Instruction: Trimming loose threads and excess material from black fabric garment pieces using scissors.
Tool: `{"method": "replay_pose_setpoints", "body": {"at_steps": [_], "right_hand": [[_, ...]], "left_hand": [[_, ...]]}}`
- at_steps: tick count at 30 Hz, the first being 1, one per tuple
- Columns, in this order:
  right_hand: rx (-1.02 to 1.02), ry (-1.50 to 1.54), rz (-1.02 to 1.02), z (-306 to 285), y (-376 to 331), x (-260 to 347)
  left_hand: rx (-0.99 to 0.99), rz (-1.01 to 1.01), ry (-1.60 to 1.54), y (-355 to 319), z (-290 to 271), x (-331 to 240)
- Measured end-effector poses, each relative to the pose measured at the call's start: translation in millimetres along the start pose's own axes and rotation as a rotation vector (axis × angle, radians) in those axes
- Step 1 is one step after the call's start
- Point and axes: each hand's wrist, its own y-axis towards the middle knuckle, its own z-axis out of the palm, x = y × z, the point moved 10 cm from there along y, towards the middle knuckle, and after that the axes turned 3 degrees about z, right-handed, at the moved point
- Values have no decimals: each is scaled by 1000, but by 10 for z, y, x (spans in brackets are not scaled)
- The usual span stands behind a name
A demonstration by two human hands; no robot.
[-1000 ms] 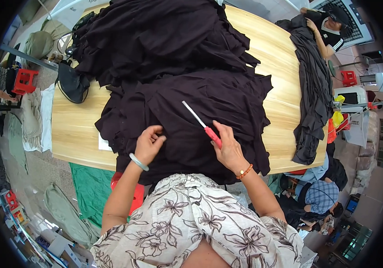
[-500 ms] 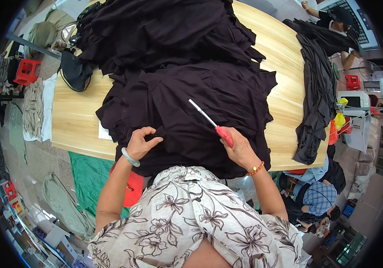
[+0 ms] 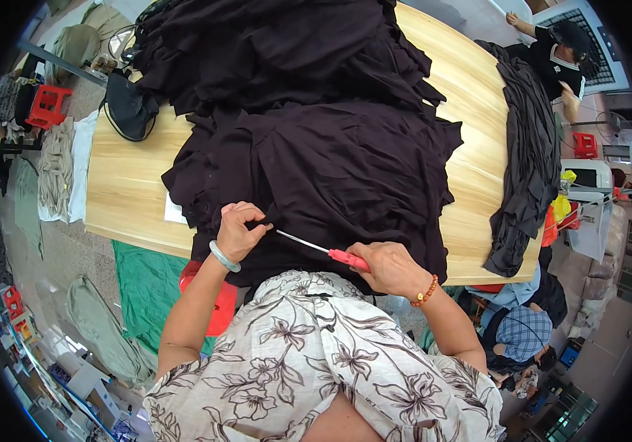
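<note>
Gripping the tool [image 3: 349,258], right hand [image 3: 391,267] hides its handle end. Shaft [image 3: 302,241] ends just beside left hand [image 3: 239,233]; contact unclear. That thumb and index nearly meet; can't tell if they pinch anything. Hands apart. Dark cloth [image 3: 338,166] spreads under and beyond both. Farther off, pile [image 3: 279,55], cut off up top.

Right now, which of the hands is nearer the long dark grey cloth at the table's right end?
Right. The right hand, gripping the red-handled tool, is left of the grey cloth, with wooden tabletop between. The left hand is farther left, over the black fabric.
</note>
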Motion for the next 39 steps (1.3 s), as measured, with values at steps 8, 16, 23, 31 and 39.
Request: {"method": "replay_pose_setpoints", "body": {"at_steps": [8, 16, 23, 31, 39], "right_hand": [[-105, 314, -21, -246, 152, 106], [-217, 593, -142, -164, 749, 102], [-263, 555, 43, -256, 659, -121], [-275, 439, 16, -281, 565, -174], [-170, 222, 14, -319, 196, -132]], "left_hand": [[92, -67, -132, 134, 105, -283], [283, -86, -415, 279, 341, -526], [261, -276, -459, 110, 171, -314], [202, -304, -527, 32, 123, -202], [55, -214, -458, 30, 6, -225]]}}
